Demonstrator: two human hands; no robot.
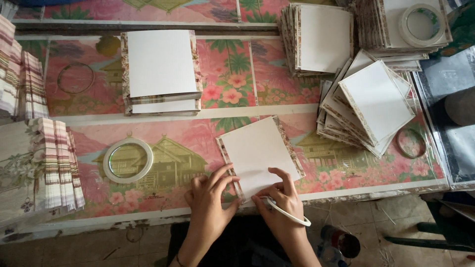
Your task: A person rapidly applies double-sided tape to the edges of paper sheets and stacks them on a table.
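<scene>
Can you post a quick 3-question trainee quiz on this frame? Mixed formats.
1. True or false: both hands touch the white card on the table.
2. Multiple choice: the tape roll nearest the left hand lies A) on a card stack, B) flat on the table left of the hands, C) on the floor.
3. Fill in: the right hand has a ____ strip curling out below it.

Key
1. True: the left hand and right hand press the near edge of the white card.
2. B: the tape roll lies on the table.
3. White: the strip curves past the wrist.
</scene>
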